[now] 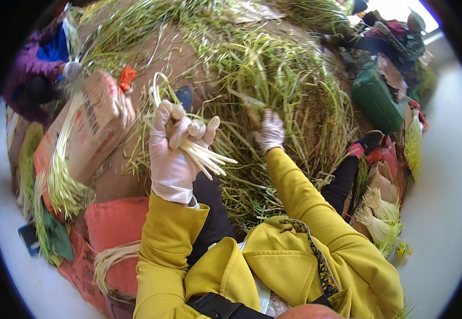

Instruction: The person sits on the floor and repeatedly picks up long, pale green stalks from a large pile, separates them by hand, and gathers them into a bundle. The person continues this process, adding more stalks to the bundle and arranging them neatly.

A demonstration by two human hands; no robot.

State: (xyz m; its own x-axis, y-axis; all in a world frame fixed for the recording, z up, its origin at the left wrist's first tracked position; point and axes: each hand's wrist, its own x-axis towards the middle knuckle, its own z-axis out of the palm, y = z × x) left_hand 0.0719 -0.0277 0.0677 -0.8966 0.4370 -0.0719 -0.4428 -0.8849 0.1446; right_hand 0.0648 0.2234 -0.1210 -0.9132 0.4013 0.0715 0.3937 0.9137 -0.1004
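My left hand (pixel 173 155), in a thin whitish glove, is raised palm up. Its curled fingers grip a small bunch of pale stalks (pixel 209 156); the cut-looking ends point right and one long stem loops above the fingers. My right hand (pixel 271 129), gloved the same way, reaches forward onto the large heap of long green stalks (pixel 306 99). Whether its fingers hold any stalk I cannot tell, as the fingertips blur into the heap.
Left of me, a printed sack block (pixel 99 123) carries a pale stalk bundle (pixel 61 159). A red sack (pixel 113 223) bears another bundle (pixel 111 259). Tied bundles (pixel 378 215) and a green sack (pixel 378 95) are on the right. Other people (pixel 31 75) sit at both sides.
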